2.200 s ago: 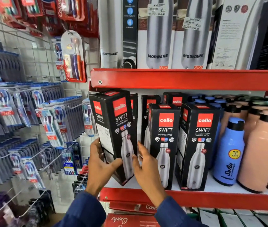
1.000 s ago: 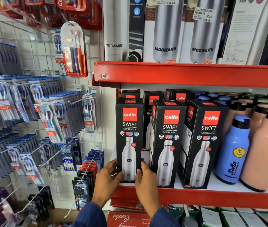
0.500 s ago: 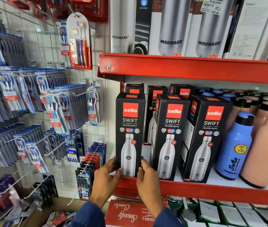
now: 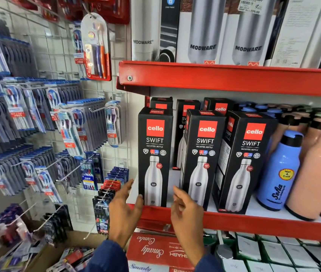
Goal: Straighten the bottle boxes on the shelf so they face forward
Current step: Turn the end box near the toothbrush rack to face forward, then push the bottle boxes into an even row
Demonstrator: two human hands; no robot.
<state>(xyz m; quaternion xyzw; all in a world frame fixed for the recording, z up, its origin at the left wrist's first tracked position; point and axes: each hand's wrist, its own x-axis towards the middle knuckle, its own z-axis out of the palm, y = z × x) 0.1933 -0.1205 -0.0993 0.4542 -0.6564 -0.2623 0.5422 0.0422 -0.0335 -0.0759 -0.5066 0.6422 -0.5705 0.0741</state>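
Observation:
Three black Cello Swift bottle boxes stand in a front row on the red shelf [image 4: 234, 222]. The left box [image 4: 154, 156] stands upright at the shelf's front edge with its printed face forward. The middle box [image 4: 202, 158] and the right box [image 4: 244, 163] are turned slightly, showing their left sides. More of the same boxes [image 4: 217, 107] stand behind. My left hand [image 4: 125, 209] hovers just left of the left box's base, fingers spread, thumb tip near its lower corner. My right hand [image 4: 187, 211] is open just right of that base, holding nothing.
A blue Solia bottle [image 4: 281, 171] and peach bottles [image 4: 316, 173] fill the shelf's right side. Modware boxes [image 4: 202, 30] stand on the shelf above. Toothbrush packs [image 4: 73, 132] hang on a wire grid at the left. Red boxes [image 4: 155, 250] lie below.
The left box went from tilted in both hands to standing upright and facing forward on the shelf. Both hands have now let go of it and drawn back a little, fingers apart.

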